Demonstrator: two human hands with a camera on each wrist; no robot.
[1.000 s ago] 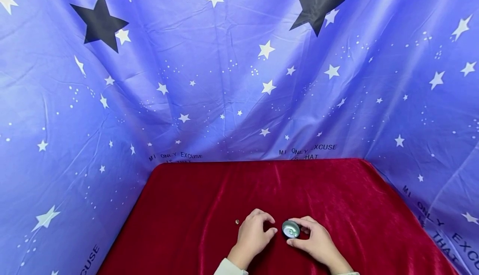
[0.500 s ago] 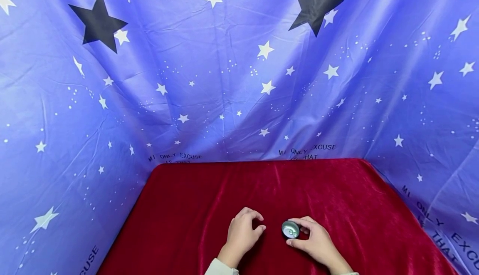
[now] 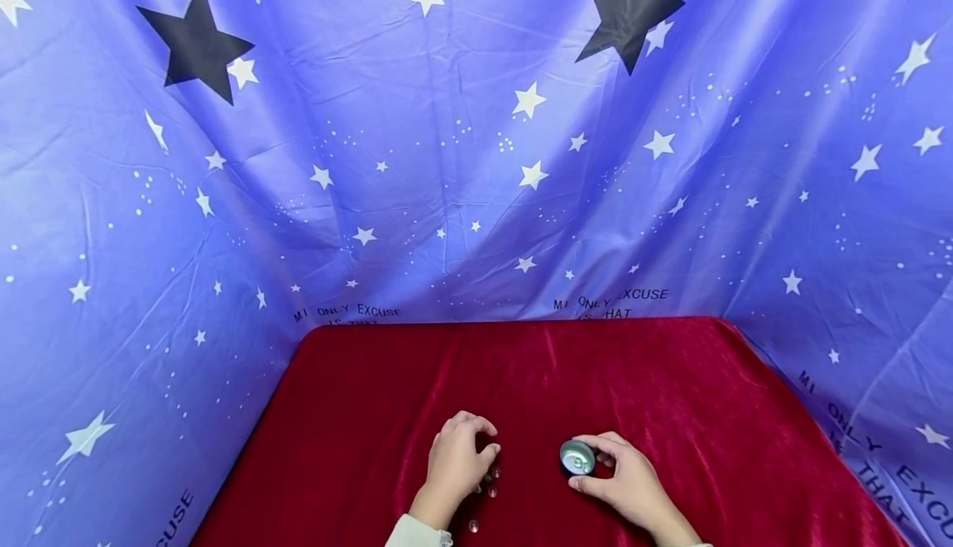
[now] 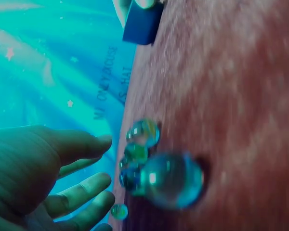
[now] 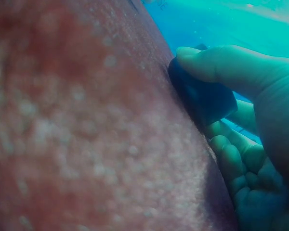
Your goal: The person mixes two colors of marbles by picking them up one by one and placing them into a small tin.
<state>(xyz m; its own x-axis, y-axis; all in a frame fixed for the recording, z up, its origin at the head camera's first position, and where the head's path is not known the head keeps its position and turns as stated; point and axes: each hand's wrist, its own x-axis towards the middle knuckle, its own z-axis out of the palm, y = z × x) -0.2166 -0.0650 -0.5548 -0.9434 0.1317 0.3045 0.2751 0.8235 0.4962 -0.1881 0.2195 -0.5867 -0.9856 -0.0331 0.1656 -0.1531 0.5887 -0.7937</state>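
On the red velvet cloth my right hand grips a small dark can with a silver top, thumb and fingers curled round its side. The right wrist view shows my thumb lying across the can, with my right hand behind it. My left hand hovers to the can's left, fingers loosely bent and holding nothing. Several glass marbles lie on the cloth under and beside it. In the left wrist view the marbles sit close below my relaxed left hand, and the can stands beyond.
Blue fabric printed with white and black stars hangs behind and on both sides of the table. One marble lies near the front edge by my left sleeve. Bare red cloth stretches toward the back edge.
My left hand has drawn away from the can, leftward and nearer to me. Several marbles now lie on the cloth beneath it. The right hand and can have stayed put.
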